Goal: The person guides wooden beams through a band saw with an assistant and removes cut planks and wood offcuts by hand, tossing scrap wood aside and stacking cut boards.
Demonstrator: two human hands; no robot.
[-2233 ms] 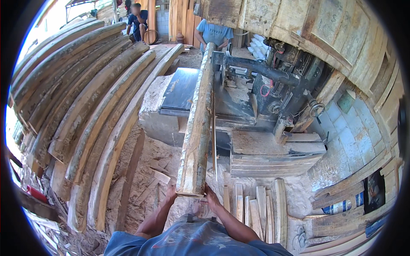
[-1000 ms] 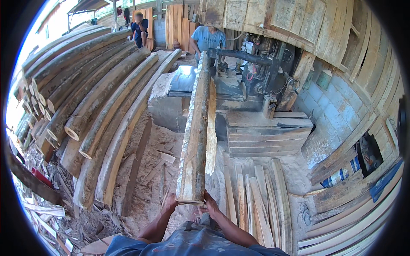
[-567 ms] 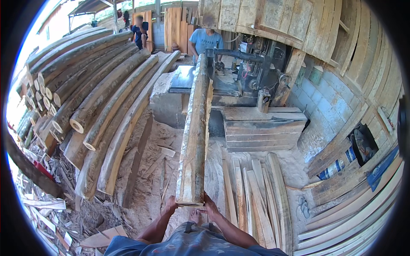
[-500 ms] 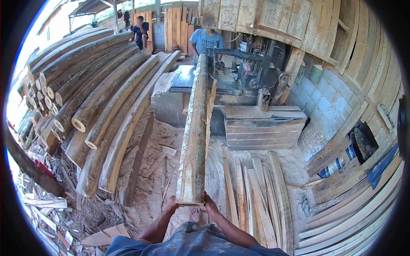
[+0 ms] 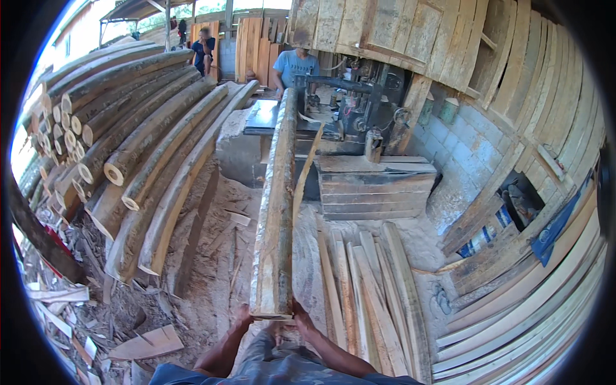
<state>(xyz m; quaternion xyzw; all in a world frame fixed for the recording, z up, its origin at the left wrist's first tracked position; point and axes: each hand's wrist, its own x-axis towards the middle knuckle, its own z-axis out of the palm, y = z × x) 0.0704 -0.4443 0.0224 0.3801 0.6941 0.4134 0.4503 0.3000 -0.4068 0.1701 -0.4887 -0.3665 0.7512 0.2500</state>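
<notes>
Head view shows the left hand [image 5: 242, 317] and right hand [image 5: 301, 316] gripping the near end of a long slab [image 5: 276, 212], far end toward the saw machine [image 5: 350, 109]; probably heavy, stiff, rough-barked, so hold both side edges

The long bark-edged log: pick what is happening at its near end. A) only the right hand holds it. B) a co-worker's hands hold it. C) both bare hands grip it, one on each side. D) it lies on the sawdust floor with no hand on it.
C: the left hand and right hand clasp the near end of the log from either side.
</notes>
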